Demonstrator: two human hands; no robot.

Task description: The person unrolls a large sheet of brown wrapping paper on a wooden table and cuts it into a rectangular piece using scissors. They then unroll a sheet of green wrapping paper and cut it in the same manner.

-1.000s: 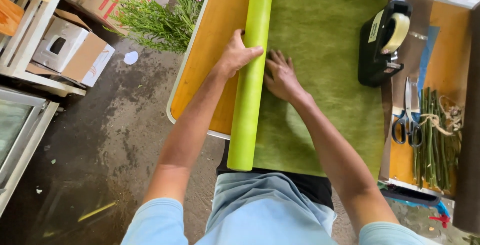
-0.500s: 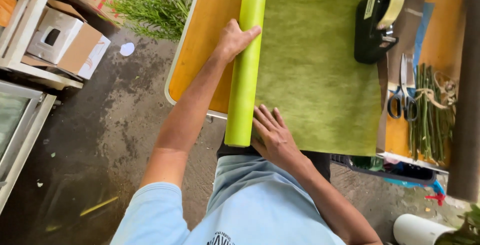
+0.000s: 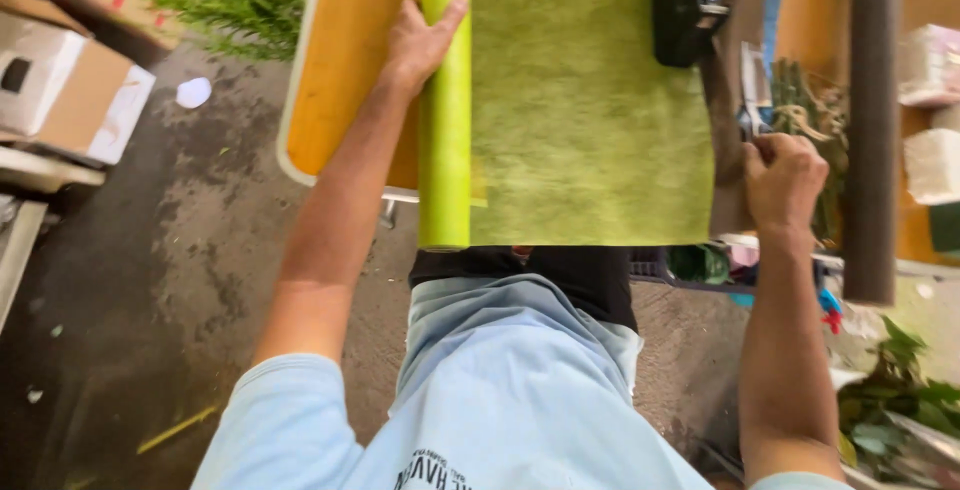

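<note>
Two hands work apart at this moment. The left hand lies palm-down on the bright lime-green roll of wrapping paper, fingers and thumb spread over its curve, pressing rather than gripping. That roll runs along the left part of the orange-topped work table, parallel to its left edge, and its near end overhangs the near edge, ending just above the person's waist. From the roll a moss-green, felt-like unrolled sheet spreads to the right across the table, its near edge hanging slightly past the table's near edge.

The right hand is clenched into a loose fist at the right side of the table, off the sheet, just beside a bundle of green stems tied with pale string. Whether it grasps anything I cannot tell; the fingers hide it. A black tape dispenser stands on the far right corner of the sheet.

To do this well, the left palm should weigh evenly on the roll so it cannot creep or skew, keeping the sheet's edge square with the table's near edge. In my judgement the sheet lies flat enough; any slack would show as a ripple beside the roll. Pressing near the roll's middle, not its overhanging end, should steady it best.
</note>
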